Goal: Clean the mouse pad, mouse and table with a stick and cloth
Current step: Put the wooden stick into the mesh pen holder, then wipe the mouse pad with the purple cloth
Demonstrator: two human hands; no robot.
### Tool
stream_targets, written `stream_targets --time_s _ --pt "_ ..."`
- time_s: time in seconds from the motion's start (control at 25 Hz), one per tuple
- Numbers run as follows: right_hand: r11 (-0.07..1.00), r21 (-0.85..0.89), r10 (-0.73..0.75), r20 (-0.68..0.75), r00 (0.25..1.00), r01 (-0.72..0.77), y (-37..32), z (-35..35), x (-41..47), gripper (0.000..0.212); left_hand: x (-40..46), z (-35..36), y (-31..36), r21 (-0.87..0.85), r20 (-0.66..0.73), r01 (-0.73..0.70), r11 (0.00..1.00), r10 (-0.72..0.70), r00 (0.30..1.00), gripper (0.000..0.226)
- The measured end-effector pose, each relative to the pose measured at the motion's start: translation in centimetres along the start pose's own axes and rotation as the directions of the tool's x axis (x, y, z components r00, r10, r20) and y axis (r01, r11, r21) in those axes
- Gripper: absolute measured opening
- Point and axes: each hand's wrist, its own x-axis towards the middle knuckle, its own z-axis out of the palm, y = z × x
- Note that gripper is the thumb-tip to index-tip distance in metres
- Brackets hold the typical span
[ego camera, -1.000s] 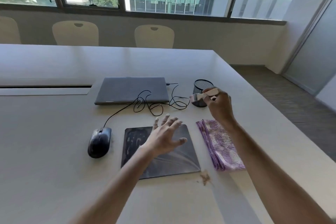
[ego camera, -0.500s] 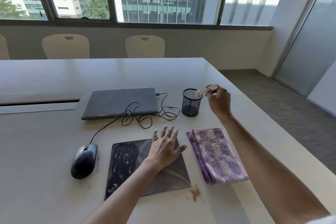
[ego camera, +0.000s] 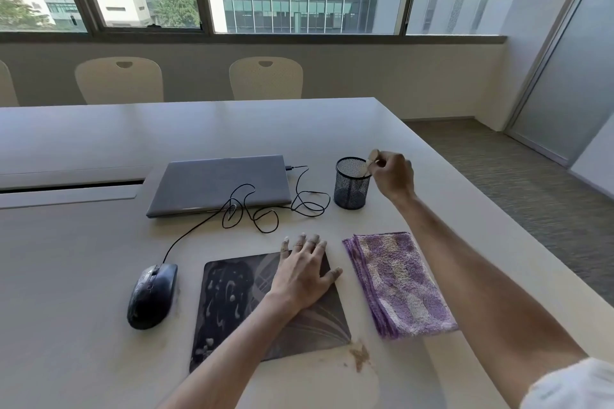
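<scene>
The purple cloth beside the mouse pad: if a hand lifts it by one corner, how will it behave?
The purple cloth looks like soft terry folded in several layers, so it will probably hang limp and unfold. It seems light, and its fuzzy surface should not slip from the fingers. It lies flat on the table, so it cannot roll.

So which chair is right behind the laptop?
The right chair, the one of the two fully seen chairs nearer the window's corner; the closed laptop sits in line below it. The other chair stands off left.
</scene>
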Motion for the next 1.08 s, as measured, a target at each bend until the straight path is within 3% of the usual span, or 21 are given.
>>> stream_targets --time_s 0.04,0.2,0.32,0.52,0.68,0.84,0.96,1.08 --pt "1.000 0.007 0.008 0.006 1.000 -0.008 0.1 0.1 0.1 0.010 0.0 0.0 0.0 -0.002 -0.001 -0.001 1.000 0.001 1.000 0.076" --pt "0.999 0.014 0.053 -0.045 0.998 -0.052 0.1 0.2 -0.1 0.031 0.0 0.1 0.0 -0.013 -0.007 0.000 1.000 0.000 1.000 0.076" --pt "0.998 0.053 0.046 -0.072 0.996 -0.042 -0.6 -0.4 -1.7 0.029 0.0 0.2 0.0 -0.010 -0.015 0.000 1.000 -0.001 1.000 0.076" --pt "0.999 0.019 0.041 0.096 0.995 -0.043 -0.2 -0.9 -6.9 0.018 0.1 0.1 0.0 -0.011 -0.018 0.000 1.000 0.000 1.000 0.076" --pt "0.983 -0.176 0.081 0.183 0.980 -0.049 1.6 -2.2 -10.4 0.021 0.0 0.0 0.1 -0.017 -0.021 -0.002 1.000 0.002 1.000 0.076" --pt "0.929 -0.360 0.116 0.082 0.990 -0.079 3.7 -4.3 -12.7 0.026 0.0 -0.1 0.1 -0.025 -0.009 0.001 1.000 -0.001 1.000 0.076" --pt "0.810 -0.580 0.117 0.023 0.993 -0.082 5.5 -5.1 -14.2 0.029 0.0 -0.3 0.2 -0.011 0.013 0.004 1.000 -0.004 1.000 0.076" --pt "0.748 -0.651 0.196 0.030 0.980 -0.130 6.7 -5.1 -15.6 0.036 -0.1 -0.7 0.3 -0.014 0.027 0.005 1.000 -0.004 1.000 0.076"
